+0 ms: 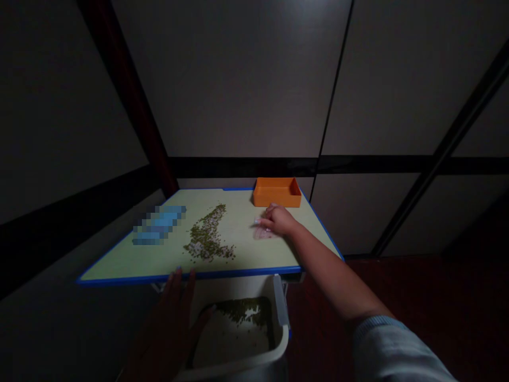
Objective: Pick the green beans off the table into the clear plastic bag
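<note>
Mung beans lie in a loose, uneven streak across the middle of the table, thinning towards the far edge and spreading wider near the front edge. A thicker layer of the same beans covers part of the floor of a white plastic bin, which stands just below the table's front edge.

The right hand reaches across from the right side and sits low over the table, right of the streak and well short of the far edge. Its grip is loose, with the fingers lying close together and pointing towards the beans. Beneath and just ahead of them is a translucent pinkish film; whether the fingers are pinching it or only touching it cannot be told. The left hand is in deep shadow below the front edge, open with its fingers spread. Two fingertips come up to the table's front edge, and another reaches over the bin. It seems to hold nothing.

Each bean looks light, hard and smooth, likely to roll and awkward to pinch singly, so a sweep with the side of the hand or a cupped palm would suit them better. The film looks thin and soft, best lifted by a free edge.

An orange tray sits at the far edge. A blurred blue object lies near the left edge, too obscured to identify. A pale blue sleeve covers the right forearm's upper end.
</note>
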A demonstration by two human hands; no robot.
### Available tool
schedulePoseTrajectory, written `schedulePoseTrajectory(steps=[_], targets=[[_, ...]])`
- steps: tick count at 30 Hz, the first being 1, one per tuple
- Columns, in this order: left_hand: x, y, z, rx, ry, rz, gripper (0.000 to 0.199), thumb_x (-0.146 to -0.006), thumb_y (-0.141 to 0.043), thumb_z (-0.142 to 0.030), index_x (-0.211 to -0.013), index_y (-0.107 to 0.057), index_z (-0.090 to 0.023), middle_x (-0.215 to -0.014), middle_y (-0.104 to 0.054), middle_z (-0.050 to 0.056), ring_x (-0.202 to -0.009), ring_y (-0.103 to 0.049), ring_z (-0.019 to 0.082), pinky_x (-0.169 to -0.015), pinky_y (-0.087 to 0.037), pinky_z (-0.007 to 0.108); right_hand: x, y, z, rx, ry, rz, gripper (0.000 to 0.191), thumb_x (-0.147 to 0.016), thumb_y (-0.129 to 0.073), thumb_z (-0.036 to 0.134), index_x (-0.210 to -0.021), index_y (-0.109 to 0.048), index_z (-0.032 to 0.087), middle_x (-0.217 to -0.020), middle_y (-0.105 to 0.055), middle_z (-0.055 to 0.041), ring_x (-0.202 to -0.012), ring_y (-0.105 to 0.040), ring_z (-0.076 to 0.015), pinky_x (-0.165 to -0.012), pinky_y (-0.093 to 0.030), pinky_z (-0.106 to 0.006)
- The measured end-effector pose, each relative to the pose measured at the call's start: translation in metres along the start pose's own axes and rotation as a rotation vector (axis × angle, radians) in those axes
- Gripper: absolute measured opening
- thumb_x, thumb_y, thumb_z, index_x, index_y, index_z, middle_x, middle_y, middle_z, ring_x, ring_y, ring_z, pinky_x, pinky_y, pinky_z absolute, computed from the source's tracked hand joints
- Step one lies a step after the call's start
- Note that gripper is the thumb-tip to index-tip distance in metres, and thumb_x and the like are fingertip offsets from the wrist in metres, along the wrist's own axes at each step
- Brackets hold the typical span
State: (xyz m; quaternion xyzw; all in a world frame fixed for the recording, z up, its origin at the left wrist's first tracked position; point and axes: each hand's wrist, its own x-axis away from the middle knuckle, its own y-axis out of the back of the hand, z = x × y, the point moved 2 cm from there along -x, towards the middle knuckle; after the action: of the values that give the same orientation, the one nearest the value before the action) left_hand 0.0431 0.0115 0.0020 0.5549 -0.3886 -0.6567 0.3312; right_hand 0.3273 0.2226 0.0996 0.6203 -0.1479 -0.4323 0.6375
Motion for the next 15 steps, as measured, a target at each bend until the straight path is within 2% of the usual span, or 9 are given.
schedulePoseTrajectory(steps=[7,15], targets=[[0.0009,-0.0013,0.002,0.017,-0.015,-0.055,0.075,-0.088,-0.04,-0.057,-0.145,-0.037,-0.009,-0.155,-0.031,0.026,-0.142,-0.034,0.041,-0.106,-0.042,0.056,-0.0014,0.001,0.0017,0.235,-0.055,-0.001,0.049,-0.095,-0.051,0.051,-0.083,-0.076,0.011,-0.089,-0.071,-0.0145,-0.097,-0.054,-0.0235,-0.084,-0.03,-0.035],[0.0025,-0.0089,0.01,0.057,-0.021,-0.045,0.078,-0.087,-0.042,-0.059,-0.149,-0.03,-0.013,-0.159,-0.026,0.022,-0.143,-0.031,0.04,-0.107,-0.041,0.056,-0.0089,-0.0052,0.0024,0.293,-0.074,-0.01,0.053,-0.095,-0.047,0.054,-0.092,-0.076,0.01,-0.096,-0.071,-0.0161,-0.102,-0.055,-0.0263,-0.087,-0.03,-0.037]])
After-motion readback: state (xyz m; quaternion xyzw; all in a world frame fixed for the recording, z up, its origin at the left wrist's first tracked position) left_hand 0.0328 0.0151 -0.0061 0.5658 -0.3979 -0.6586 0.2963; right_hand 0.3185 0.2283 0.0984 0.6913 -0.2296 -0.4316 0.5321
